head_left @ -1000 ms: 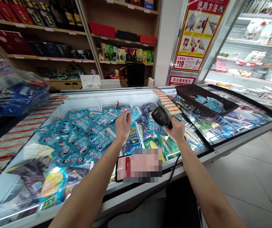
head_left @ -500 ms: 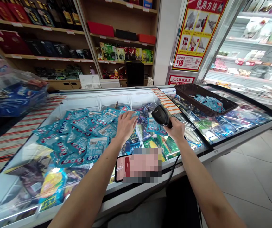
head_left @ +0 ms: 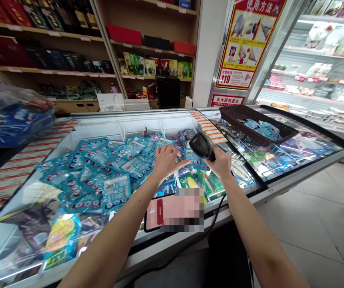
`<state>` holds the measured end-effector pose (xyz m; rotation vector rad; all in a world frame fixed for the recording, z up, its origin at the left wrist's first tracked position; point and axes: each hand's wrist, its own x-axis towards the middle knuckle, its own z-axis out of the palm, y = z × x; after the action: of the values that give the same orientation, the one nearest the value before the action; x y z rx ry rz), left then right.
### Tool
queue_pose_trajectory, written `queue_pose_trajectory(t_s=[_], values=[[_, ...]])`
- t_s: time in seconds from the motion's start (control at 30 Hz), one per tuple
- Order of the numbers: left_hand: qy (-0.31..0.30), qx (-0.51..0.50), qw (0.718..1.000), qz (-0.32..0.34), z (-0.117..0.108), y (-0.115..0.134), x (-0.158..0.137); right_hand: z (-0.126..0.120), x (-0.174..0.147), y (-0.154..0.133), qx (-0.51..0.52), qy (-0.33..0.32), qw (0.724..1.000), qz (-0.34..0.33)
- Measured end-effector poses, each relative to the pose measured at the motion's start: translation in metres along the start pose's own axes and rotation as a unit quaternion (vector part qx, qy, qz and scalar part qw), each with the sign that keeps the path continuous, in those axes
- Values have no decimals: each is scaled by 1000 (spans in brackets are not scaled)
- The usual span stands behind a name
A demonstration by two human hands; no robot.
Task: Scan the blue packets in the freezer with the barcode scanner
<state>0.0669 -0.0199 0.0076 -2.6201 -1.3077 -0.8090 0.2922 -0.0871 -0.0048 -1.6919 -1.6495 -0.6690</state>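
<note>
My right hand (head_left: 220, 162) is wrapped round the handle of a black barcode scanner (head_left: 200, 146), its head tilted to the left. Beneath the scanner lies a blue packet (head_left: 192, 157) on the freezer glass. My left hand (head_left: 167, 161) hovers just left of that packet, thumb stretched out and fingers apart, with nothing seen in it. To its left spreads a heap of similar blue packets (head_left: 98, 158), several showing white barcode labels. A phone (head_left: 153, 212) with a lit pink screen, partly pixelated, rests at the freezer's front edge below my hands.
A brown basket (head_left: 228, 116) holding more blue packets stands on the right part of the freezer (head_left: 268, 191). The scanner's black cable (head_left: 218, 214) hangs over the front edge. At far left sits a plastic-wrapped bundle (head_left: 12, 120). Stocked shelves (head_left: 156, 48) line the back.
My left hand has moved right and slightly toward me from the heap's edge, its thumb now stretched toward the packet under the scanner. My right hand keeps holding the scanner there.
</note>
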Motion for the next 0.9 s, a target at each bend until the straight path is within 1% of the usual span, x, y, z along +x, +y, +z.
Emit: queue_pose_trajectory(t_s=[0.1,0.23,0.37,0.53,0.63,0.73,0.8,0.9], values=[[-11,7,1000,1,7,5,-2,1,0,0,4,-2,1000,-2],[-34,0,999,-9,15,0,-3,1,-1,-1,1,-3,1000,-2],[-49,-38,998,-28,18,-8,0,2,-1,-1,-6,-3,1000,-4],[-39,-111,990,-81,18,-13,6,2,-1,0,7,2,1000,-6],[-6,-201,970,-139,15,-20,9,1,-1,0,9,2,1000,-5],[59,-292,934,-197,14,-29,9,1,-1,0,12,3,1000,-7],[86,-322,919,-210,15,-34,9,1,-2,0,17,2,1000,-12],[98,-324,919,-200,18,-38,8,2,-3,0,25,-3,999,-22]])
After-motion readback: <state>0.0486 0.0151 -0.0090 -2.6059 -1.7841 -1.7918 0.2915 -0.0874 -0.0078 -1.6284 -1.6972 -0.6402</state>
